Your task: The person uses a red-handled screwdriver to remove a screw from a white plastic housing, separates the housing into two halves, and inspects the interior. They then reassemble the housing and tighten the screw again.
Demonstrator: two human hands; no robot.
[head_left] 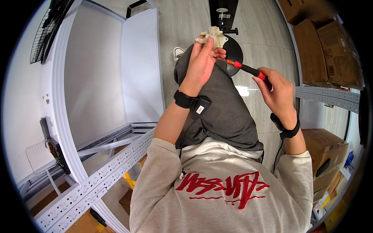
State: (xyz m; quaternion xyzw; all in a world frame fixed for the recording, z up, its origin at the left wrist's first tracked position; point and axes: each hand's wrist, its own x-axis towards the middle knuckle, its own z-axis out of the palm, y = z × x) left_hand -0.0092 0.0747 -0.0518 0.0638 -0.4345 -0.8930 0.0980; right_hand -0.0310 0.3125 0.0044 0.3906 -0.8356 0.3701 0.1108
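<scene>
My left hand (201,66) is closed around a cream-coloured moulded plastic part (214,36) with short stubs and a flat flange, held up above my knee. Its fingers cover the part's lower side. In my right hand (280,90) I grip the handle end of a red and black screwdriver (248,69). The shaft points left toward the left hand's fingers, just below the plastic part. Whether the tip touches the part or a screw, I cannot tell.
A black stand with a round base (234,52) is on the floor beyond my knee. Cardboard boxes (312,50) fill the right side above a perforated metal rail (330,97). At left stands a white-framed table (64,128), with small metal pieces (47,101) on it.
</scene>
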